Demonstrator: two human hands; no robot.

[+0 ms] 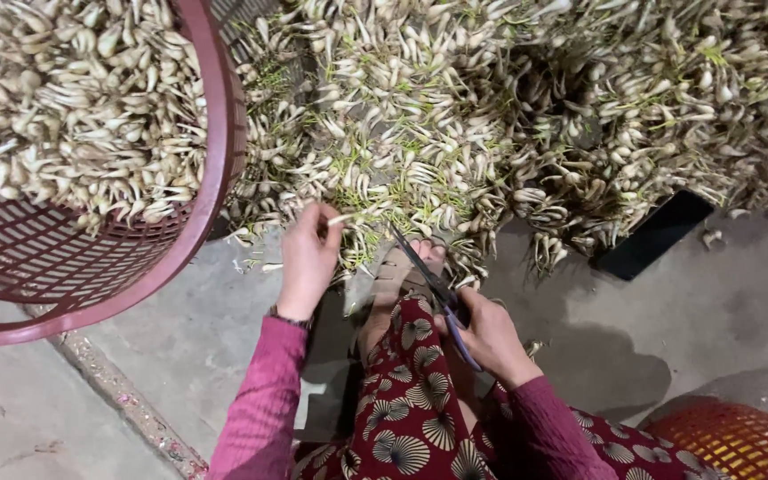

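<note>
My left hand (308, 258) pinches a small white bulb (340, 219) at the near edge of a big heap of white bulbs with green shoots (491, 116). My right hand (489, 333) grips a pair of scissors (428, 284) by its purple handles, blades pointing up and left toward the heap, apart from the bulb. Both sleeves are magenta. A bare foot (397, 276) rests against the heap between my hands, above a knee in red patterned cloth.
A dark red slotted plastic basket (211, 204), part full of trimmed bulbs (73, 98), stands at the left. An orange basket (740, 440) sits at the lower right. A black phone (655, 233) lies on the concrete floor by the heap.
</note>
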